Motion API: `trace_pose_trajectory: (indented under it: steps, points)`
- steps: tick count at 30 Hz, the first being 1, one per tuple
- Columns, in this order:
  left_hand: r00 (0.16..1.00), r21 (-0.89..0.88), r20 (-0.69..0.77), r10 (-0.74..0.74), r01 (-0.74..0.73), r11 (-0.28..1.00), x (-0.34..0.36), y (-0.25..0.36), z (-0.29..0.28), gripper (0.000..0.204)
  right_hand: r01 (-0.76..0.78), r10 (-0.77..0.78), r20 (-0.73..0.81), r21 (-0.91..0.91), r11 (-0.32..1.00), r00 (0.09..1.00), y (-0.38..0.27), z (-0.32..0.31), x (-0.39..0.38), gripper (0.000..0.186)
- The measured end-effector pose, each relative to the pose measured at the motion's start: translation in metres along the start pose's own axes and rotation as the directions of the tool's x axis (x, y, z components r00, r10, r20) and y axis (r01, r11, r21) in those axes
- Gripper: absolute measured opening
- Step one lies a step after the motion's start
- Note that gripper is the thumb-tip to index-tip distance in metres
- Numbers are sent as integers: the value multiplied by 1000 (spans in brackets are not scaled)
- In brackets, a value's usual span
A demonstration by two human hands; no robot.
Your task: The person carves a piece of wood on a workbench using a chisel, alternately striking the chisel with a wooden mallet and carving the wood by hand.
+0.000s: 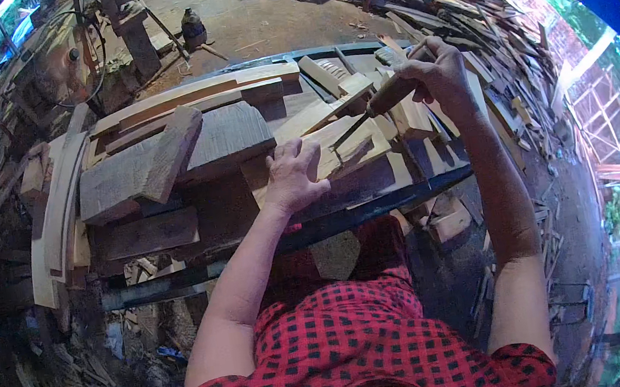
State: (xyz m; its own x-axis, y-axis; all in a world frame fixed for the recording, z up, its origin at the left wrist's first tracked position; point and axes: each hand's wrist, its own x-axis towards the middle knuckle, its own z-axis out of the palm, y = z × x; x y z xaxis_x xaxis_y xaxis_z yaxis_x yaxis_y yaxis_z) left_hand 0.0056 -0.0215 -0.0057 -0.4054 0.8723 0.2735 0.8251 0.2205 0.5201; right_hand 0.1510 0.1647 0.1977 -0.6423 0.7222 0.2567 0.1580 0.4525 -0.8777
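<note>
The tool [390, 96] sits inside the right hand [443, 83], which is clamped around its handle, the tip down at a pale wooden piece [367, 141] on the table [363, 210]. The left hand [294, 178], fingers apart, rests left of that tip. Beyond stands a dark jug [193, 30] (contents: cannot tell).

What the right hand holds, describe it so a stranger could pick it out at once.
Start at the bench in front of the red checked shirt, then find the right hand above it. The tool in its grip slants down to the left over a pale board. Unlike the wood pieces around it, it has a thin dark shaft and brown handle.
</note>
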Motion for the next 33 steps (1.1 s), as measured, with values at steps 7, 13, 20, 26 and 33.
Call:
trace_pose_trajectory:
  steps: [7,13,20,26,33]
  points:
    - [994,68,102,-25,18,998,3,-1,-7,77,-4,11,37,-185,983,999,-14,4,7,25]
    - [980,141,200,-3,-26,990,26,19,-43,80,86,-71,93,-161,983,993,6,3,22,35]
    - [971,-774,-56,234,-190,603,123,92,-50,78,196,-169,100,-431,881,980,-2,9,25,43]
    - [964,-929,-46,262,-137,344,128,102,-31,44,-238,46,438,394,888,898,32,-36,20,49]
    - [974,-912,-113,195,-180,370,126,91,-21,31,-315,246,-220,-821,476,944,194,-8,28,100]
